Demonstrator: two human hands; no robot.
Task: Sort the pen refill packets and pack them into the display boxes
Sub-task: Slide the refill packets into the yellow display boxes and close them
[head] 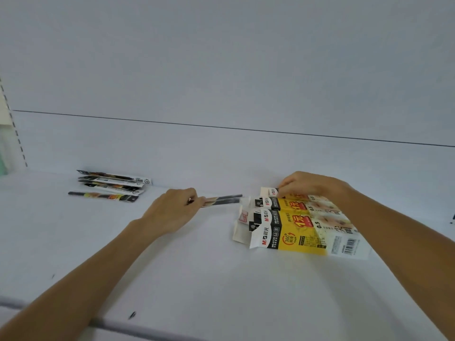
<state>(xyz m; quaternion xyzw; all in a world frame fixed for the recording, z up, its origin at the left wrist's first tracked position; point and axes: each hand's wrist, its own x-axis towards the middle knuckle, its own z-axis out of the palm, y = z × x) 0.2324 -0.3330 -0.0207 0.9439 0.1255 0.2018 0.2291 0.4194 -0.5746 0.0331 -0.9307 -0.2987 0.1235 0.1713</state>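
Head view: three display boxes lie flat side by side toward the shelf's point(221, 279) right edge, long axes left-right, open flapped ends facing left. The near box point(302, 230) reads "M&G", "360°", "1元", "0.5", with a barcode at its right end; the middle box point(295, 205) has the same print. Left hand point(172, 212) is curled round held packets point(221, 200), long axis left-right, tips pointing at the box openings. Right hand point(307, 184) has its fingers curled on the far box point(270, 191) at its open end. Loose packet pile point(110, 185) sits near the back-left corner, also lying left-right.
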